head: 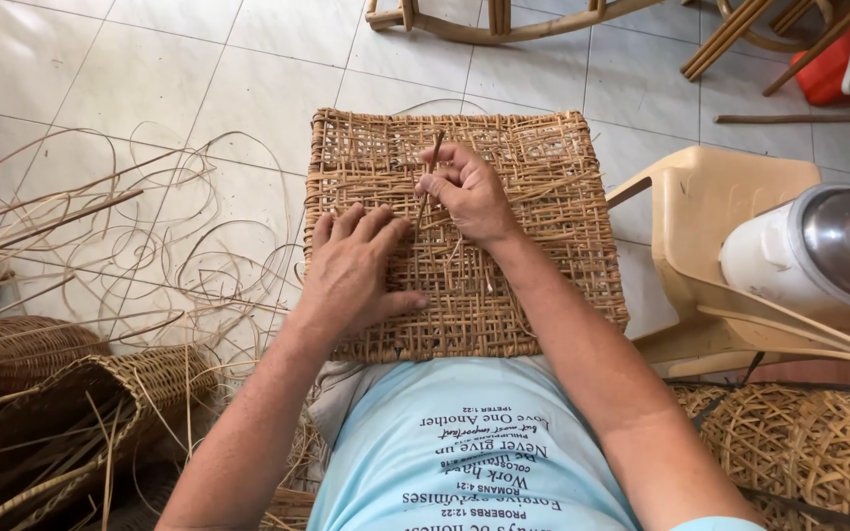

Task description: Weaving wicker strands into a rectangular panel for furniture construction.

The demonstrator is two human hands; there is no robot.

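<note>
— How far along does the woven rattan panel look to you?

— Mostly filled, I'd judge; the weave runs from the near edge over the person's lap up to the far edge, and the border strips are in place all round; but the upper part is looser and more open than the tight lower half, with stray ends sticking out near the middle.

— And the hands?

— The left hand lies flat on the panel, fingers spread and open, pressing the weave down, gripping nothing; the right hand is closed around a thin stick-like tool (a strand or an awl, I cannot tell which), its tip poked into the weave near the upper middle.

— So what is left?

— By my reckoning, tightening or threading the loose upper rows and trimming the ends; loose cane strands lie curled on the tiled floor to the left, just beside the panel, so material is at hand; finished-looking baskets sit nearer the left arm.
</note>
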